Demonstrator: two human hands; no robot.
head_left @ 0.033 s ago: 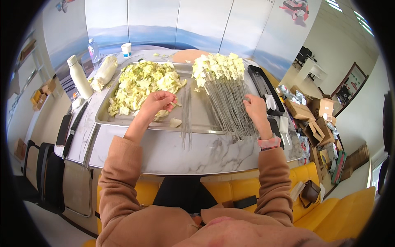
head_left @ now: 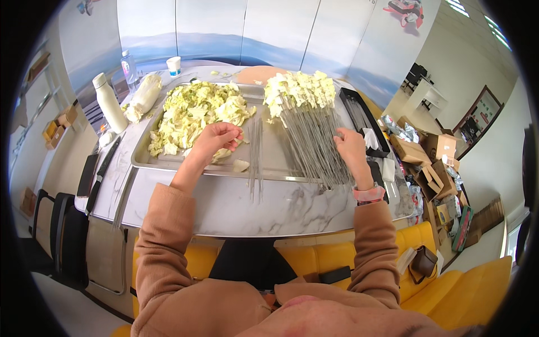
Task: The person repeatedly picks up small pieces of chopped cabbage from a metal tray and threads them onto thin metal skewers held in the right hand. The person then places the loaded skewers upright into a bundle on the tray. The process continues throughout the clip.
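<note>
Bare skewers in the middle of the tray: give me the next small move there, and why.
I'd likely bring the right hand over to lift one of the bare skewers: they lie between the hands, carrying no leaves, while the left hand seems to pinch a leaf piece beside the leaf pile. The filled skewers are bunched at right.

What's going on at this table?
The person's left hand, fingers pinched together, is at the near edge of a pile of leaves on a metal tray. The right hand is at the right side of thin skewers whose far ends carry leaf pieces. Whether either holds anything is unclear.
</note>
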